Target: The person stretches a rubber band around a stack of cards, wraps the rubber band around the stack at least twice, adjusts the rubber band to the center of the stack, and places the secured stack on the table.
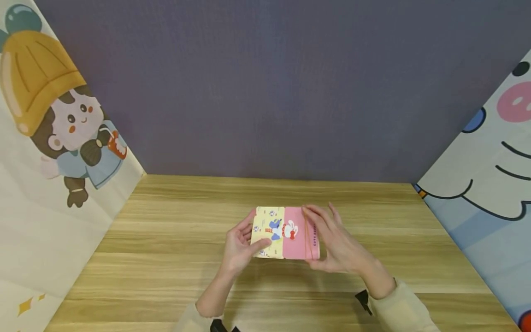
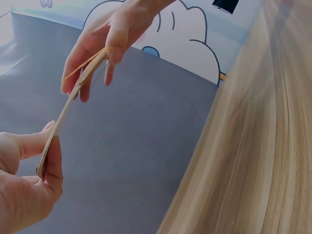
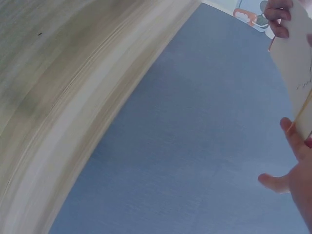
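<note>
A small notebook is held up over the table, spread with its yellow and pink cartoon cover halves facing the head view. My left hand pinches the yellow end, thumb on the cover and fingers behind. An orange rubber band runs across the pink half. My right hand holds the band at the notebook's long edges, thumb at the lower edge and fingertips at the upper. In the left wrist view the notebook appears edge-on, the band standing off it. A whitish side of the notebook shows in the right wrist view.
The wood-grain table lies below both hands. A dark grey-blue panel stands along its back edge. Cartoon-printed white sheets flank it, one on the left and one on the right.
</note>
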Available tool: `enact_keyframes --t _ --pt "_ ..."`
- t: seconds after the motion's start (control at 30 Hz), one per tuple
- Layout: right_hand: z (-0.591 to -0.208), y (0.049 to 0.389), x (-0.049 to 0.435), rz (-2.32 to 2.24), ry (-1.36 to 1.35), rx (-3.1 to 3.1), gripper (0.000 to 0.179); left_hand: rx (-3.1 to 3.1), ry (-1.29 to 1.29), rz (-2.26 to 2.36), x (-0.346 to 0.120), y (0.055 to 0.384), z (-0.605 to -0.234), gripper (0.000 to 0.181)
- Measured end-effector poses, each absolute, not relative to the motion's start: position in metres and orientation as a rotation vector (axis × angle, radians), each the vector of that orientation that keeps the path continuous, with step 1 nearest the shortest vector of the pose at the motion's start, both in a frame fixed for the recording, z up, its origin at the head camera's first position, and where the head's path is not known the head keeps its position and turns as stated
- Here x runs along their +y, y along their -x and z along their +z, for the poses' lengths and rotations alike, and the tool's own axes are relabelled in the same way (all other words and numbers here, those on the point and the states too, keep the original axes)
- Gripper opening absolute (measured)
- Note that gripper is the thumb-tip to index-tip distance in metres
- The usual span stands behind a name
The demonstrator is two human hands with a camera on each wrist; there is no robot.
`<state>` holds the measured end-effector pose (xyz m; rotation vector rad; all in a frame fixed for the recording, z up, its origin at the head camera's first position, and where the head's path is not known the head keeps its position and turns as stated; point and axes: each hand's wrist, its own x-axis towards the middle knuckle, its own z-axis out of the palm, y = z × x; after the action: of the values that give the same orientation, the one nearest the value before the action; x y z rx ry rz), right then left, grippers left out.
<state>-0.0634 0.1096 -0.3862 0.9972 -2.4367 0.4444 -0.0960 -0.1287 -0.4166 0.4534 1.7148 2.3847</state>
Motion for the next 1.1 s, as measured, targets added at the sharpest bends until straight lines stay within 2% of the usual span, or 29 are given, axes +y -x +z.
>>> enact_keyframes --t 1.1 --pt "-0.3884 0.0604 0.1054 0.539 -0.889 -2.520 0.099 1.840 -0.479 2.424 -0.1206 0.0890 -0.4165 0.077"
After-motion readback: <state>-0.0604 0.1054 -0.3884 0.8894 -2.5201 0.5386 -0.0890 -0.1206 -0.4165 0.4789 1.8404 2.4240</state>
